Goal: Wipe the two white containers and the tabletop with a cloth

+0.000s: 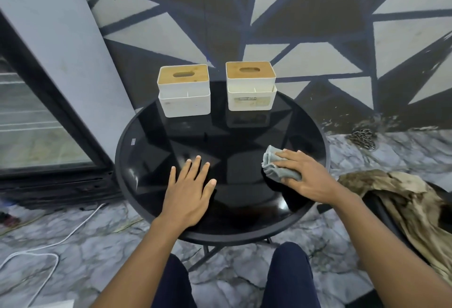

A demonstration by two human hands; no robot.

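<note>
Right hand [303, 175] presses the soft, limp grey cloth [276, 168] flat on the slick glass tabletop [239, 141]; left hand [190, 190] rests open, empty.

Glossy black tabletop [220, 136], wood-topped containers [184, 90]

Triangle-patterned wall [293, 14], marbled floor [97, 246], glass door [31, 124] at left.

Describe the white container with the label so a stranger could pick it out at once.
Start at the round black glass table in front of the seated person. Two white containers with wooden slotted lids stand side by side at its far edge. Take the right-hand container: its front carries a rectangular printed label, while the left-hand container has a plain white front.
</note>
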